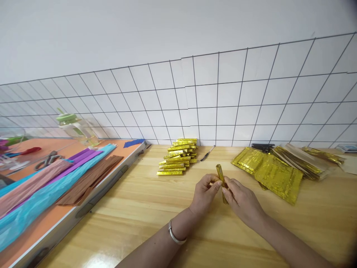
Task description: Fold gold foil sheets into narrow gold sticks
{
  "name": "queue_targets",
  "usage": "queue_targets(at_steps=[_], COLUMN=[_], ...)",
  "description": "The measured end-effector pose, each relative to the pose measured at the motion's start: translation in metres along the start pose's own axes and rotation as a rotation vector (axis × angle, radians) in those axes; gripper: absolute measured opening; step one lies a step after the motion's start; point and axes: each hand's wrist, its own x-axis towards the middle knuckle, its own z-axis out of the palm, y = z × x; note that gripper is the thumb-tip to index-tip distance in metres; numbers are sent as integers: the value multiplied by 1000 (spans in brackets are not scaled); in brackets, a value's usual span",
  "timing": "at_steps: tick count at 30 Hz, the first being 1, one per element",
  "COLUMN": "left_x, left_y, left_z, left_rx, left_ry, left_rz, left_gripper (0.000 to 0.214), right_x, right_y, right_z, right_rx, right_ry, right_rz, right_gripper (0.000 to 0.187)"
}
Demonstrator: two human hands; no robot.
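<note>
A narrow stick of folded gold foil paper [219, 171] is held between both hands, tilted slightly, above the wooden table. My left hand [205, 191] pinches its left side with thumb and fingers. On its right side, my right hand [242, 199] grips it with the fingertips. Beyond the left hand lies a pile of similar gold foil sticks [174, 160], stacked loosely against the tiled wall. To the right of my hands, flat gold foil sheets [279, 176] overlap on the table.
A pen [208, 153] lies beside the pile. Behind the sheets sits a dark object [263, 147]. On the orange tabletop [28, 253] at left are coloured crepe paper strips [69, 184], scissors [49, 160] and a green-lidded bottle [79, 130]. A raised edge [92, 203] borders it.
</note>
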Motion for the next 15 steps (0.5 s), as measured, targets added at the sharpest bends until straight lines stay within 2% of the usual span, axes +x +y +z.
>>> queue_targets(at_steps=[11,15], left_x=[2,7], left_y=[-2,2], left_z=[-2,-7], left_rx=[-46,-39], left_ry=[50,99], left_rz=[17,56], left_gripper=[23,34], right_x=[0,0], right_y=[-2,-2], right_z=[-2,-3], right_rx=[12,23], right_ry=[-23,-58], right_rz=[-30,-62], right_gripper=[29,29])
